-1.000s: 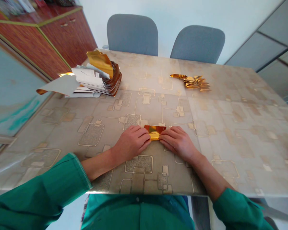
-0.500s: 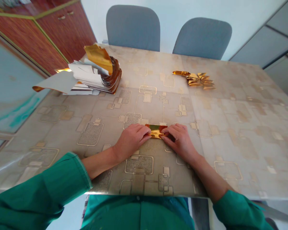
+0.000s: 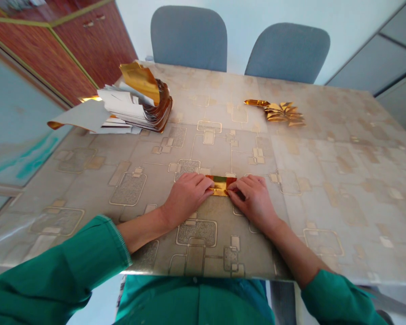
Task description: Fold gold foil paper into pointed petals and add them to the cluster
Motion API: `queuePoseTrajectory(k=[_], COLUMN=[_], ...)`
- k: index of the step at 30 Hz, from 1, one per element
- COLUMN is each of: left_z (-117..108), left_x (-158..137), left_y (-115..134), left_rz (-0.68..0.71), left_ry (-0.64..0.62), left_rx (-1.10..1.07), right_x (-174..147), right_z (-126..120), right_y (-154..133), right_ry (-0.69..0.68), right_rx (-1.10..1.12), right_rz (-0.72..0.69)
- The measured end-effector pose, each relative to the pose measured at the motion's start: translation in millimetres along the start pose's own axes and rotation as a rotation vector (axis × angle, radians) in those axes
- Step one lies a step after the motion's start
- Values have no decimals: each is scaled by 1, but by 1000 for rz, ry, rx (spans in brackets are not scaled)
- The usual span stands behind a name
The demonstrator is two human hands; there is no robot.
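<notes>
A small folded piece of gold foil paper lies on the patterned tabletop in front of me, with a crease running across it. My left hand pinches its left end between thumb and fingers. At the other end, my right hand is closed on the foil paper in the same way. The fingertips hide both ends of the strip, while its shiny middle shows between them.
At the back left sits a thick stack of gold-and-white foil sheets, some curled up. Folded gold foil pieces lie in a cluster at the back right. Two grey chairs stand behind the table.
The near part of the foil paper now looks flatter and straighter between my fingers. Both hands have stayed almost in place; the view has shifted very slightly.
</notes>
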State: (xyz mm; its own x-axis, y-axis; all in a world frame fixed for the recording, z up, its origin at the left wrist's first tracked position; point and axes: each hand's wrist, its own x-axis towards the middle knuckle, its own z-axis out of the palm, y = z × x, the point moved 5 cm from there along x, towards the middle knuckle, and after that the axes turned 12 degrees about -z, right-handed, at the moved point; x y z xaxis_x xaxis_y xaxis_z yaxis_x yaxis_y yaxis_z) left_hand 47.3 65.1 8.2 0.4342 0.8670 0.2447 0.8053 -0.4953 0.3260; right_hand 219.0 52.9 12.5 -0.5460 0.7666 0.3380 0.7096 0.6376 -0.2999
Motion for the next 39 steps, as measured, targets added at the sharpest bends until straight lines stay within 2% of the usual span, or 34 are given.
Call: queuePoseTrajectory(k=[7, 18, 20, 25, 28, 31, 39], left_z=[2, -1, -3, -7, -2, 5, 7], left_x=[1, 1, 2, -11, -24, -33, -33], left_y=[-1, -3, -1, 24, 38, 44, 32], left_rz=[-32, -96, -30, 273, 290, 224, 140], left_ry=[-24, -10, 24, 103, 58, -7, -157], left_rx=[22, 46, 70, 117, 152, 180, 76], right_x=[2, 4, 5, 5, 5, 5, 4], right_z=[0, 0, 1, 3, 4, 4, 3], right_y=[-1, 1, 0, 2, 2, 2, 2], right_ry=[-11, -35, -35, -28, -28, -36, -56], right_rx=[-64, 16, -2, -22, -13, -16, -16], right_rz=[-4, -5, -14, -6, 7, 5, 5])
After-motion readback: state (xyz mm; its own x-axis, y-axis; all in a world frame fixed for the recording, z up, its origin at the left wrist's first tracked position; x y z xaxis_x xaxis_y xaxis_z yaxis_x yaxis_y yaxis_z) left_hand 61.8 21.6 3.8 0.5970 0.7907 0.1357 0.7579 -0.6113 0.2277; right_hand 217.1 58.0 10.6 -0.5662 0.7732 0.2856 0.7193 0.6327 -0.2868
